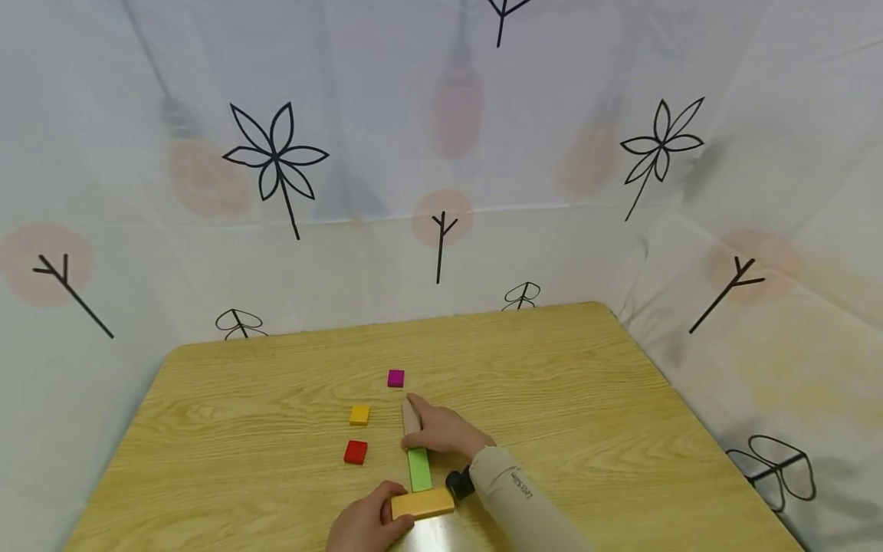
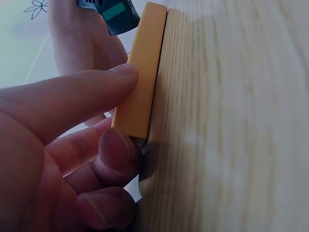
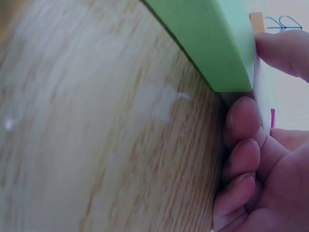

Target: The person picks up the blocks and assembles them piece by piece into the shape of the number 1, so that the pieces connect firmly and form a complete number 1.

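Note:
My left hand (image 1: 369,520) pinches the left end of an orange block (image 1: 422,504), thumb on its near face and fingers round its end. Lying flat, that block sits crosswise at the near end of a light green block (image 1: 418,469). Beyond the green block and in line with it is a pale wooden-coloured block (image 1: 411,419), gripped by my right hand (image 1: 447,429) between thumb and fingers. Seen from the right wrist, the green block (image 3: 212,43) overlaps much of the pale one, and the right fingers (image 3: 243,157) curl close to the tabletop.
Left of the row, small red (image 1: 356,452), yellow (image 1: 359,415) and magenta (image 1: 396,378) blocks lie apart on the wood-grain table (image 1: 241,429). A black wrist device (image 1: 460,484) sits by the right sleeve, near the orange block. Patterned cloth (image 1: 359,268) hangs behind the table.

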Demonstrator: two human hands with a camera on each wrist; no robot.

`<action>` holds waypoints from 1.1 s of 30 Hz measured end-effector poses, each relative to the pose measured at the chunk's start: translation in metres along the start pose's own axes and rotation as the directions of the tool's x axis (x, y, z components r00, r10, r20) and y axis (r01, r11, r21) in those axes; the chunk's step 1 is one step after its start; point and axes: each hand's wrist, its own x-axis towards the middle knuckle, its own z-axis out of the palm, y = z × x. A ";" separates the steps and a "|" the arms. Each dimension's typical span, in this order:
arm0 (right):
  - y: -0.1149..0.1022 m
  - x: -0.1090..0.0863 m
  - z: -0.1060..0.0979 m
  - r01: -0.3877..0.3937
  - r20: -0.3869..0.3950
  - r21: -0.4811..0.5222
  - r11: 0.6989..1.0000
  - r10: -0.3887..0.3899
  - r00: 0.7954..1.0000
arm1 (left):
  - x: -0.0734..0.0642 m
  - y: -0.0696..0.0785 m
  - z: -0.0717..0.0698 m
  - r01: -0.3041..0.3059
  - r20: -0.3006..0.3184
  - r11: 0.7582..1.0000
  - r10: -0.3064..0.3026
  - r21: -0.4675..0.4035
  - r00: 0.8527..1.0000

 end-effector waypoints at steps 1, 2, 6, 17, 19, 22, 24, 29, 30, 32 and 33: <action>0.000 0.000 0.000 -0.002 0.000 -0.001 1.000 0.002 1.000 | 0.000 0.000 0.000 0.001 0.000 1.000 -0.001 -0.003 1.000; 0.000 0.000 0.000 -0.001 0.001 -0.001 1.000 0.001 1.000 | 0.000 0.000 0.000 0.002 0.000 1.000 -0.002 -0.003 1.000; -0.001 0.001 0.000 0.002 0.000 -0.016 1.000 -0.002 1.000 | 0.001 -0.001 0.001 0.002 -0.006 1.000 -0.002 -0.003 1.000; -0.001 0.000 -0.002 0.012 0.030 -0.014 1.000 -0.011 0.999 | 0.002 -0.001 0.002 0.006 -0.004 1.000 -0.006 0.001 1.000; -0.001 0.001 -0.001 0.009 0.036 -0.017 1.000 -0.009 0.999 | 0.002 -0.001 0.001 0.010 0.002 1.000 -0.010 -0.004 1.000; 0.001 0.002 0.001 0.004 0.038 -0.031 1.000 -0.003 0.999 | 0.002 -0.001 0.001 0.010 0.010 1.000 -0.009 -0.010 1.000; 0.001 0.003 0.001 0.004 0.036 -0.030 1.000 -0.003 0.999 | 0.002 0.000 0.000 0.006 0.010 1.000 -0.006 -0.010 1.000; 0.002 0.002 0.000 0.018 0.030 -0.025 1.000 -0.018 0.999 | 0.001 0.000 -0.001 0.006 0.019 1.000 -0.005 -0.014 1.000; 0.002 0.002 0.000 0.017 0.029 -0.025 1.000 -0.016 0.999 | 0.001 0.000 -0.001 0.008 0.022 1.000 -0.007 -0.016 1.000; 0.001 0.001 0.000 0.017 0.030 -0.019 1.000 -0.016 0.999 | 0.002 0.000 -0.001 0.011 0.024 1.000 -0.011 -0.019 1.000; 0.002 0.001 0.000 0.012 0.030 -0.021 1.000 -0.012 0.999 | 0.002 0.000 0.000 0.012 0.024 1.000 -0.012 -0.020 1.000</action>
